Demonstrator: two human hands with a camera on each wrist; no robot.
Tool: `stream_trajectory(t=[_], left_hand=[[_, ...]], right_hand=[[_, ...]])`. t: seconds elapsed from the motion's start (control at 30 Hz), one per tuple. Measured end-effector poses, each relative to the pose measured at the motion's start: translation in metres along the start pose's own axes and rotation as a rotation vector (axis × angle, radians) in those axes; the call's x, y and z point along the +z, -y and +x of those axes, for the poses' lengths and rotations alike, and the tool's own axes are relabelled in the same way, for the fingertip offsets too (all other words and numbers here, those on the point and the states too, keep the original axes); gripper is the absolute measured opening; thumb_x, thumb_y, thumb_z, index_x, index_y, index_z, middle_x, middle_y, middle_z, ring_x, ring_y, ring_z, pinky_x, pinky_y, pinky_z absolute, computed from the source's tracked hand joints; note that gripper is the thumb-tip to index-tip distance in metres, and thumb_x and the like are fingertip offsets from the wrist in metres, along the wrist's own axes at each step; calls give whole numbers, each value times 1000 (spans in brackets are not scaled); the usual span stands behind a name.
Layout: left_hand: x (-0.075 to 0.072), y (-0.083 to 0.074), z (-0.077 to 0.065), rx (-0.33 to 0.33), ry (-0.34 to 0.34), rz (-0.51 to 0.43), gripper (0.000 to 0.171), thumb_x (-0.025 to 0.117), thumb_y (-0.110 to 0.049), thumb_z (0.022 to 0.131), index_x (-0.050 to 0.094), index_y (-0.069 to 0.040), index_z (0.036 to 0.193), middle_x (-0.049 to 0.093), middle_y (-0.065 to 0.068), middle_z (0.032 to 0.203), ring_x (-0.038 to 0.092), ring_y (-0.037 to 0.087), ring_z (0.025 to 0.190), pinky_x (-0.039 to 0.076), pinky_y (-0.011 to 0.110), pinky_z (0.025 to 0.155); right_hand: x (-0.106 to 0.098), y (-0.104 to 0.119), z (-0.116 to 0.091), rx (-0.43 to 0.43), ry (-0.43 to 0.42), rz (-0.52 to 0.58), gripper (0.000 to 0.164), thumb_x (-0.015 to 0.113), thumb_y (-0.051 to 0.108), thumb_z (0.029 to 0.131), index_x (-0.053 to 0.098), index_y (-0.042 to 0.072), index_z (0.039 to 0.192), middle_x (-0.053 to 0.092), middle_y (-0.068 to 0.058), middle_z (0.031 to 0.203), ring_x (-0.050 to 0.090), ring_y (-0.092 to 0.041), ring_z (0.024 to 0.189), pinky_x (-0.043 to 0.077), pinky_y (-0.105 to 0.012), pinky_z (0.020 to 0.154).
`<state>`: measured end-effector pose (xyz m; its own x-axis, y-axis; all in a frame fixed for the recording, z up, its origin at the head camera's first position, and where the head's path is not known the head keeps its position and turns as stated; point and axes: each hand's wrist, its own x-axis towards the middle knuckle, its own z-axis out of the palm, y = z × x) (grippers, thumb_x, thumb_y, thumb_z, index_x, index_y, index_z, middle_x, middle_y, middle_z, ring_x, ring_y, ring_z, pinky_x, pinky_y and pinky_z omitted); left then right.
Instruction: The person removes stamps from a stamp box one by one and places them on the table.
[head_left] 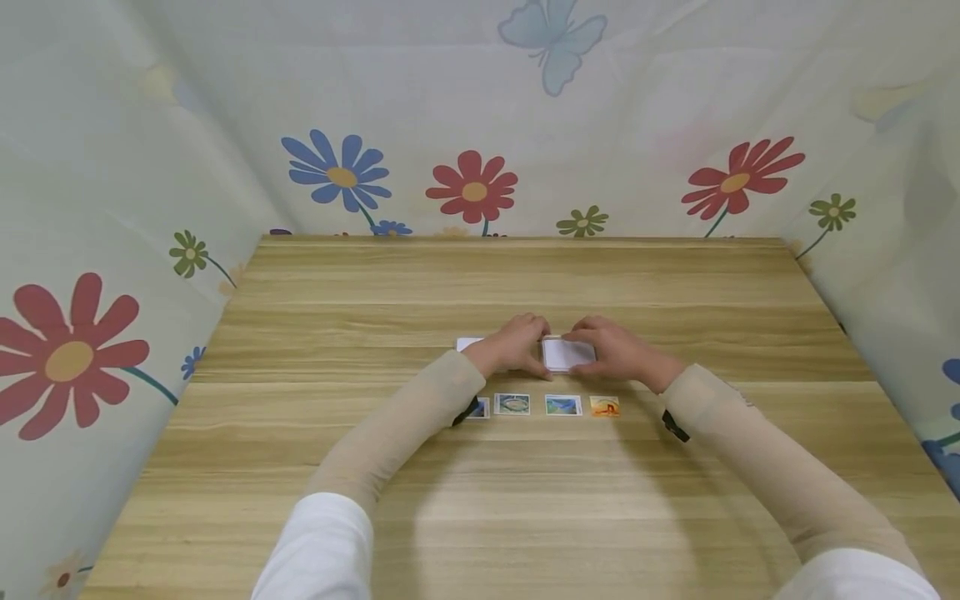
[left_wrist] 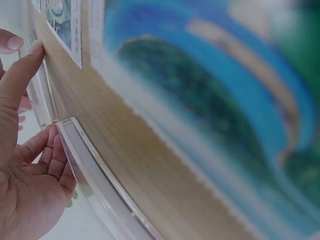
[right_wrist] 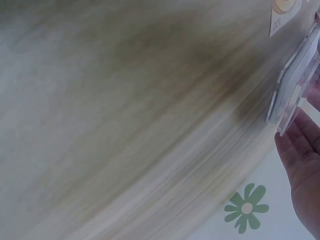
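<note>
Both hands are at a flat clear plastic case (head_left: 568, 355) with a white inside, in the middle of the table. My left hand (head_left: 517, 343) holds its left side, thumb toward me and fingers at the far edge. My right hand (head_left: 617, 350) grips the right side, thumb and fingers spread over its edges. In the right wrist view, the case (right_wrist: 294, 75) shows a clear layer standing slightly apart from the white part, with fingers (right_wrist: 300, 137) at its edge. A second clear case (left_wrist: 107, 185), with a white inside, lies under the left wrist, partly hidden in the head view.
Several stamps lie in a row on the wooden table (head_left: 555, 483) on my side of the cases: a blue one (head_left: 482, 407) partly covered by the left wrist, a green one (head_left: 512, 405), a blue-green one (head_left: 563, 405) and an orange one (head_left: 604, 406). A flower-printed cloth (head_left: 630, 150) surrounds the table.
</note>
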<state>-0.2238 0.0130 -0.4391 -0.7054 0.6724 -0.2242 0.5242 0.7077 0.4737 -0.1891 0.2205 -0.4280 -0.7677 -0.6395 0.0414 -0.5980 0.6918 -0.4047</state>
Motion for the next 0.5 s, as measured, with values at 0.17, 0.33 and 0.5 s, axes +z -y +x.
stream_trajectory(t=[0.17,0.33,0.5], left_hand=[[0,-1,-2,1,9,1,71,81,-37,74,48,-2,126,52,11,119,47,23,110,40,32,97],[0,-1,-1,1,13,4,69,80,-38,75,48,-3,126,52,10,118,47,22,109,40,32,96],[0,1,0,0,10,2,70,81,-37,74,48,-3,125,51,10,117,46,22,108,40,31,96]], right_hand=[[2,-1,0,11,17,11,50,77,23,78,63,-2,119,60,-21,114,57,-32,101,49,-45,83],[3,0,1,24,27,21,51,77,23,78,62,-2,119,59,-22,115,56,-33,102,48,-46,85],[4,0,1,16,22,25,52,78,23,77,62,-2,120,59,-22,115,56,-33,102,48,-46,86]])
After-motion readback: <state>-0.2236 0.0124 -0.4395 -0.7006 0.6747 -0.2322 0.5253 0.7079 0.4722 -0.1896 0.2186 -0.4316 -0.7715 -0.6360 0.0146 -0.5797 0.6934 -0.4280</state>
